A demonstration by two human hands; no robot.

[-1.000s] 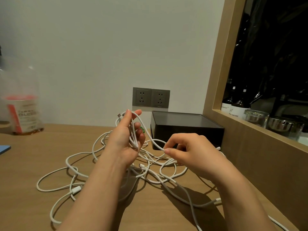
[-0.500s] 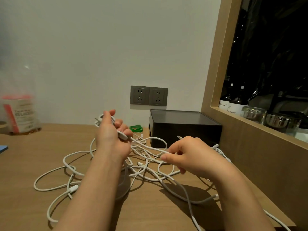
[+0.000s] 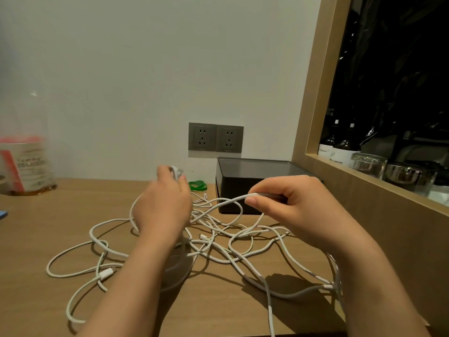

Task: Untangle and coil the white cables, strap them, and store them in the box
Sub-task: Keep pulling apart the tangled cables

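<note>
Higher than before, right hand [image 3: 301, 210] with a strand of white cables [image 3: 106, 273] pinched; left hand [image 3: 165, 205] clenched round a cable end.

Domestic room, wooden desk [image 3: 48, 215], wall sockets [image 3: 215, 137], soap bottles [image 3: 340, 152], glasses [image 3: 368, 164]

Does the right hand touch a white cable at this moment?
Touching. The head view shows the right hand pinching a cable between thumb and fingers, and the strand runs out from the pinch to the left.
</note>
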